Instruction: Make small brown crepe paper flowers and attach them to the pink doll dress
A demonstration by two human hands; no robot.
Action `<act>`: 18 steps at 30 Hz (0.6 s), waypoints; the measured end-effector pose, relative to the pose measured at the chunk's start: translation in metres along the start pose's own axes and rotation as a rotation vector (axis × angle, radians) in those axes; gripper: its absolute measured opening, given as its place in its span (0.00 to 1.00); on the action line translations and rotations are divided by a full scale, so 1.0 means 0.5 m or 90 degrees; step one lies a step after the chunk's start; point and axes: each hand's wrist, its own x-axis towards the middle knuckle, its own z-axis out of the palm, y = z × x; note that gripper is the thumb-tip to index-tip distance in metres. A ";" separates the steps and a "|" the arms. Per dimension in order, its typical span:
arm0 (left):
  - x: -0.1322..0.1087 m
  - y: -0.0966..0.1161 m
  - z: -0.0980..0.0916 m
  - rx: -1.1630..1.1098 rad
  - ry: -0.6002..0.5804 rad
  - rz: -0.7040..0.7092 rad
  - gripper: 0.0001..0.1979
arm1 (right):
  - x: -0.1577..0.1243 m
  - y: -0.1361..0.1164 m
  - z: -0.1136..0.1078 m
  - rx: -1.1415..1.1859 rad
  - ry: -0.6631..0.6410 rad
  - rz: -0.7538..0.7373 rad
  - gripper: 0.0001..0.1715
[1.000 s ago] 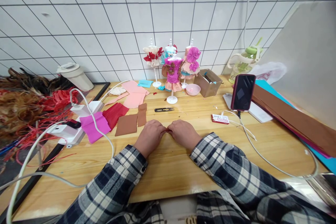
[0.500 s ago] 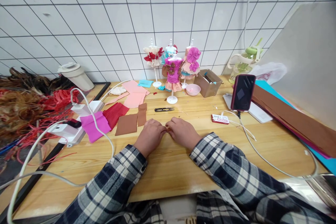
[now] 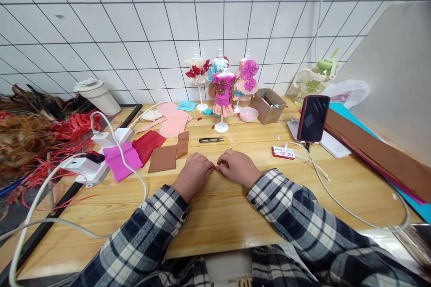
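Beyond the left hand [image 3: 194, 175] and right hand [image 3: 238, 168] lie black scissors [image 3: 211, 140], with brown paper [image 3: 162, 158] beside the left. Both stay curled, barely shifted, tips nearly meeting; fingerwork seems ongoing, but whether they pinch anything, I cannot tell.

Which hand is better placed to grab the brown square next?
Probably the left hand: the brown square lies close beside it, while the right hand is farther across.

On the left I see a pale cup [image 3: 99, 98] near some feathers [image 3: 25, 139], and on the right a phone [image 3: 314, 119] stands in front of a bottle [image 3: 310, 83] and a bag [image 3: 348, 91].
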 end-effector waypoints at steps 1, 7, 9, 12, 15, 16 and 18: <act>0.000 0.001 -0.002 0.003 0.002 0.001 0.14 | 0.002 0.001 0.000 0.008 -0.004 0.010 0.14; 0.000 0.001 -0.003 0.001 0.010 -0.001 0.13 | 0.009 0.003 -0.001 0.035 -0.060 0.080 0.11; -0.001 -0.001 -0.001 -0.008 0.016 0.002 0.12 | 0.005 0.000 -0.003 0.025 -0.028 0.069 0.11; -0.001 -0.003 0.002 -0.024 0.030 0.005 0.11 | -0.003 -0.009 -0.004 -0.006 0.032 0.002 0.17; 0.000 -0.005 0.004 -0.035 0.042 0.006 0.11 | -0.004 -0.013 -0.003 -0.048 0.012 -0.058 0.16; 0.000 -0.006 0.004 -0.039 0.042 0.008 0.11 | -0.003 -0.013 -0.003 -0.062 0.006 -0.067 0.15; 0.001 -0.007 0.004 -0.045 0.032 0.016 0.11 | -0.001 -0.012 -0.003 -0.083 0.009 -0.078 0.14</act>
